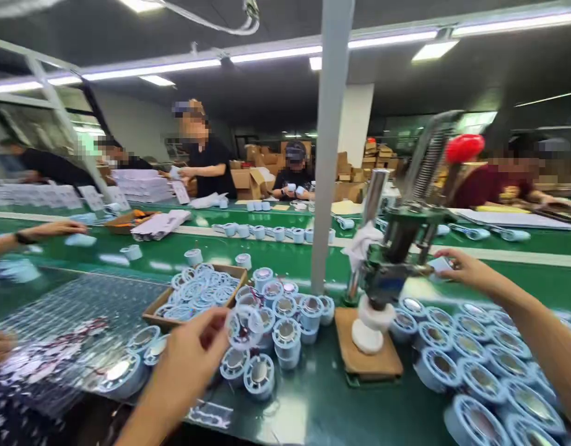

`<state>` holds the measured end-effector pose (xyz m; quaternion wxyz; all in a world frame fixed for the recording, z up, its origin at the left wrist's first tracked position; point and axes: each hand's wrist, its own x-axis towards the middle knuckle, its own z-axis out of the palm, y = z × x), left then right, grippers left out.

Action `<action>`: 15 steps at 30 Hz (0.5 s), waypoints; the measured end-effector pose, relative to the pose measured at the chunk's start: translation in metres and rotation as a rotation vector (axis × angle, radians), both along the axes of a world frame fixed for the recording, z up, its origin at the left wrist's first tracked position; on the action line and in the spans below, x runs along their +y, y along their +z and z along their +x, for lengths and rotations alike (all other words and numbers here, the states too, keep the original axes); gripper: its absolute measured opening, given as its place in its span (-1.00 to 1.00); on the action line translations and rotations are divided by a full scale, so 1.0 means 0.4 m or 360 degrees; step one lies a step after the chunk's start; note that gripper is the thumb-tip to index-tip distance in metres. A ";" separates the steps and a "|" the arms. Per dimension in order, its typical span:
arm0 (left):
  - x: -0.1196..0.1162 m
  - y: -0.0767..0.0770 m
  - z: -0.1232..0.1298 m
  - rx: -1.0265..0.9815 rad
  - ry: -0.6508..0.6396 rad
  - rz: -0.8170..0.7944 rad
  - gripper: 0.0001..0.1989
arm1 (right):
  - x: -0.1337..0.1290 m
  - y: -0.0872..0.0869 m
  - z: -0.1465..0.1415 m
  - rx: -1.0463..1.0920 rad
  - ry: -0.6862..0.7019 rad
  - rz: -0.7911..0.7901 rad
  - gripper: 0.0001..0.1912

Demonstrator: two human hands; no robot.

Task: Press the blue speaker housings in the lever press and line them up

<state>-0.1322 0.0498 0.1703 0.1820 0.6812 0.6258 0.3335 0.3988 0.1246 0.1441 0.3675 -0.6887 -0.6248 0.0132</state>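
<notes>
Ring look: pale blue ring (234, 337), round, openings inside the rim, slightly blurred
Small part look: pale blue-white part (440, 266), short, partly hidden by fingers, blurred
Ring position: at fingertips of left hand (187, 356), in front of a cluster of round blue housings (286, 334)
Small part position: at fingertips of right hand (469, 271), out over the green conveyor belt (285, 248), just right of the hand press (397, 248)
Left hand state: thumb and fingers pinching the ring edge
Right hand state: thumb and fingers pinching the small part, arm reaching in from the right
Between hands: housing cluster, grey post (332, 148), hand press
Housings: short cylinders, flanged rims, silvery discs inside; some stacked, red wires among them
Right-side housings: filled round units (480, 378) in rough rows, below right hand; smooth blue plastic look, shiny centers
Hand press: dark metal body, coiled spring, red knob (465, 148), white round pad (368, 336) over flat brown base plate (369, 344)
Ring box: shallow brown cardboard box (241, 282) heaped with pale blue rings (199, 294), behind left hand
Work surface: dark green tabletop (313, 402), smooth, glossy, light reflections
Left-side sheet: clear, bumpy-textured (100, 291), loose parts with red wires on top
Co-worker's hand: over belt at far left (57, 230), dark wristband, near a pale blue part
</notes>
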 end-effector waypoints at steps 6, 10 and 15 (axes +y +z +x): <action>-0.171 -0.245 0.315 0.0306 -0.0292 -0.0402 -0.76 | -0.376 -0.001 -0.110 0.0067 0.0681 -0.0477 -0.56; -0.147 -0.299 0.329 0.0532 -0.0211 -0.0265 -0.59 | -0.465 -0.084 -0.325 -0.0129 0.1205 -0.0642 -0.43; -0.147 -0.292 0.292 0.0653 -0.0632 -0.0043 -0.46 | -0.453 -0.171 -0.390 -0.0084 0.1264 -0.0384 -0.61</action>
